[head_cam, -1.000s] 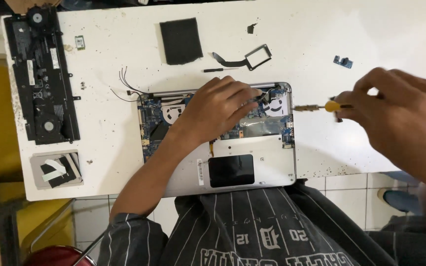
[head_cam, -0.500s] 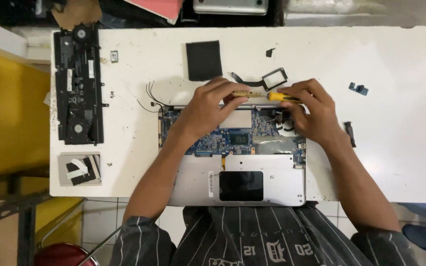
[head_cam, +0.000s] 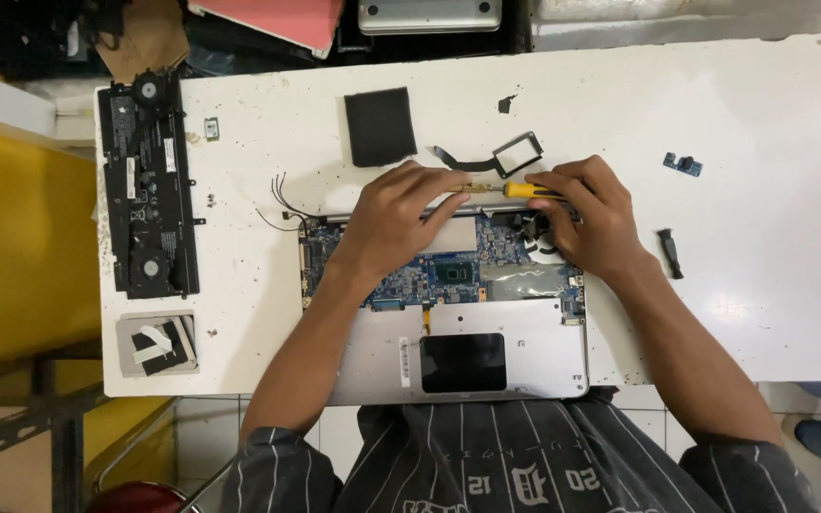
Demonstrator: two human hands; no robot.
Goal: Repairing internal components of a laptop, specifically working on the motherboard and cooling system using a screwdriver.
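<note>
An opened silver laptop base (head_cam: 515,356) lies on the white table (head_cam: 762,285) with its blue circuit board (head_cam: 448,275) exposed and a dark touchpad near me. My right hand (head_cam: 591,218) grips a yellow-handled screwdriver (head_cam: 515,190) lying sideways along the laptop's far edge. My left hand (head_cam: 396,214) rests on the board's upper left, its fingers touching the screwdriver's metal shaft near the tip.
A black battery-and-fan assembly (head_cam: 149,180) lies at the table's left edge, a small grey part (head_cam: 156,344) below it. A black pad (head_cam: 379,125), a black frame with ribbon (head_cam: 515,154), a small blue board (head_cam: 682,163) and a black clip (head_cam: 669,253) are scattered around.
My right hand brought the screwdriver in from the right to the laptop's far edge. My left hand shifted up to meet its shaft. The view widened.
</note>
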